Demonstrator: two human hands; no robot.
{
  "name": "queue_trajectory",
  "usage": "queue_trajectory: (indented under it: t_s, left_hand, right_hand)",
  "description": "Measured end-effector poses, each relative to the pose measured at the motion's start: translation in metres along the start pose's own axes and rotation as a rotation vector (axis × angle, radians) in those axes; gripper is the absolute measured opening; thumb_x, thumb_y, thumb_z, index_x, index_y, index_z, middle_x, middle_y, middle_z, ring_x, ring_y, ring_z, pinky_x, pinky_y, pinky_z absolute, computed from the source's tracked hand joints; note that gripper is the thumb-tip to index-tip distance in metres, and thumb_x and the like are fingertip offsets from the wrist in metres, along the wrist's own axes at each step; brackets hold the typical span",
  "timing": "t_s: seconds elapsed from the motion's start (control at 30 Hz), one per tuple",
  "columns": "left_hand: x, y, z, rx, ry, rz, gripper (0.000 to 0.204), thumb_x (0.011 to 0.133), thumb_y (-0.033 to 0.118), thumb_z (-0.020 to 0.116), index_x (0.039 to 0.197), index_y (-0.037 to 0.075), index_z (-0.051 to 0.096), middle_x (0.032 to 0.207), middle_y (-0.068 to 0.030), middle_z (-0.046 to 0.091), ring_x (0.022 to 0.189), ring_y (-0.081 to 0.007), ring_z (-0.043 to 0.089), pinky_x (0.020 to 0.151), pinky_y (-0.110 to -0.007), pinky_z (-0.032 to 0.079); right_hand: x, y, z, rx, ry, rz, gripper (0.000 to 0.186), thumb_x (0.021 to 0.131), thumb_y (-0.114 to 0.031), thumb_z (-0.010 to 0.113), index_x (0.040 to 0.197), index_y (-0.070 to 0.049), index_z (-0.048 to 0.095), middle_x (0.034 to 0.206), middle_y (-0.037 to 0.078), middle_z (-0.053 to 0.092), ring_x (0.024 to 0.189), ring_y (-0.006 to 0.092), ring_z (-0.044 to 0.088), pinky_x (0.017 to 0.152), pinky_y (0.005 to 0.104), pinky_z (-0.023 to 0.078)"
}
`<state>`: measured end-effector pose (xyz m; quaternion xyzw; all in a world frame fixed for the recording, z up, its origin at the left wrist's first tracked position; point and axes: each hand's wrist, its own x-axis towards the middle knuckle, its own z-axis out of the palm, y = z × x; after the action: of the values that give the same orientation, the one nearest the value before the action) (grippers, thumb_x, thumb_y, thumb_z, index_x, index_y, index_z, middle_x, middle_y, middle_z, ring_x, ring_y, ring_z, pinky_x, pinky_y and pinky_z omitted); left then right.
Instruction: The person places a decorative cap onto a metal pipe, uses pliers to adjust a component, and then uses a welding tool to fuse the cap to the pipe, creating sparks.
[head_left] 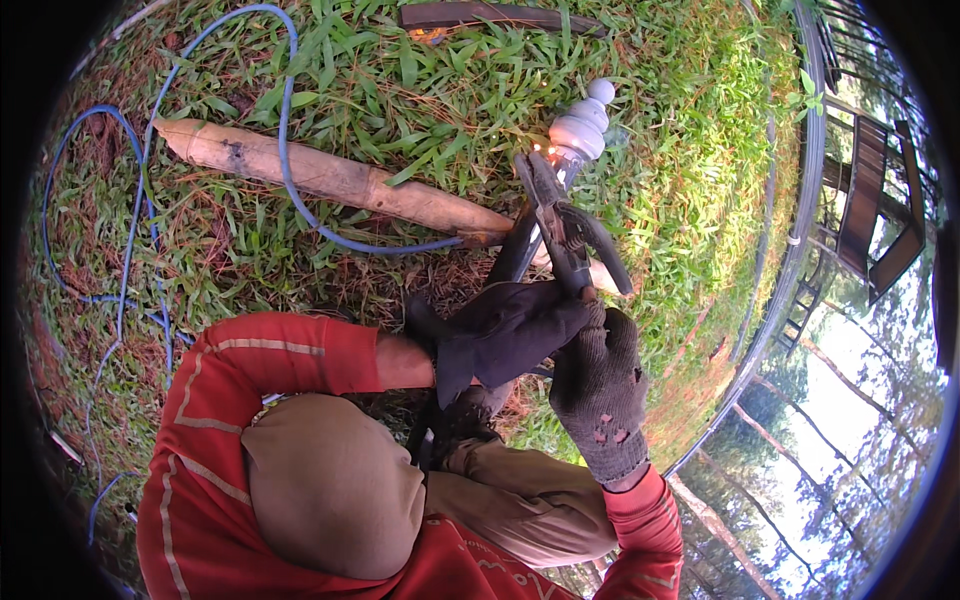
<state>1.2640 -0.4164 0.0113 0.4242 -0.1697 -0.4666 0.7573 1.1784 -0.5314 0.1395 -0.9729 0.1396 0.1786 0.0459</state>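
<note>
My left hand (pixel 505 330), in a loose dark glove, is closed beside a dark bar (pixel 515 250) angled up the middle; what its fingers hold is hidden. My right hand (pixel 600 390), in a holey grey knit glove, grips the lower end of a black spring clamp tool (pixel 553 230). The tool's jaws reach a metal piece carrying a white, stacked, knob-topped fitting (pixel 578 130), where small orange sparks glow.
A pale wooden pole (pixel 250 160) lies across the grass on the left, under a looping blue hose (pixel 285 110). A dark strip (pixel 470 15) lies at the top. Along the right are a long dark pipe (pixel 805 170), a wooden structure (pixel 865 200) and trees.
</note>
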Motion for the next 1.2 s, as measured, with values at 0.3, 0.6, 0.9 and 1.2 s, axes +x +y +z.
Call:
queue_trajectory:
  t_s: [0.3,0.6,0.9,1.2]
  left_hand:
    - [0.009,-0.006,-0.009,0.294,-0.074,0.186,0.04,0.116,0.032,0.055,0.137,0.0,0.068,0.12,-0.0165,0.077,0.113,-0.0251,0.075,0.101,-0.041,0.057]
    - [0.012,0.006,-0.009,0.108,-0.094,-0.02,0.043,0.116,0.034,0.053,0.138,0.0,0.066,0.121,-0.0168,0.077,0.116,-0.0259,0.074,0.101,-0.042,0.057]
    - [0.013,-0.003,-0.009,0.07,-0.098,-0.062,0.051,0.116,0.039,0.057,0.146,-0.002,0.064,0.131,-0.0137,0.076,0.123,-0.0158,0.068,0.108,-0.037,0.053]
    - [0.009,-0.022,-0.006,-0.029,-0.071,0.093,0.034,0.114,0.025,0.059,0.133,-0.001,0.068,0.122,-0.0124,0.076,0.113,-0.0184,0.072,0.1,-0.037,0.057]
  right_hand:
    - [0.001,0.002,0.004,-0.018,-0.018,0.034,0.081,0.088,-0.007,0.073,0.163,-0.001,0.044,0.118,0.023,0.059,0.091,0.0409,0.069,0.067,0.0495,0.059]
    - [0.006,0.0,0.001,-0.015,-0.059,0.093,0.082,0.088,-0.009,0.074,0.164,-0.002,0.043,0.124,0.025,0.06,0.097,0.042,0.071,0.07,0.0497,0.061]
    - [0.006,0.004,0.005,-0.022,-0.048,0.046,0.084,0.088,-0.011,0.076,0.165,-0.002,0.043,0.124,0.023,0.059,0.097,0.0409,0.071,0.071,0.0495,0.06]
    - [0.007,0.0,0.003,-0.013,-0.028,0.062,0.08,0.088,-0.009,0.075,0.163,-0.001,0.046,0.119,0.023,0.06,0.094,0.0407,0.069,0.068,0.049,0.059]
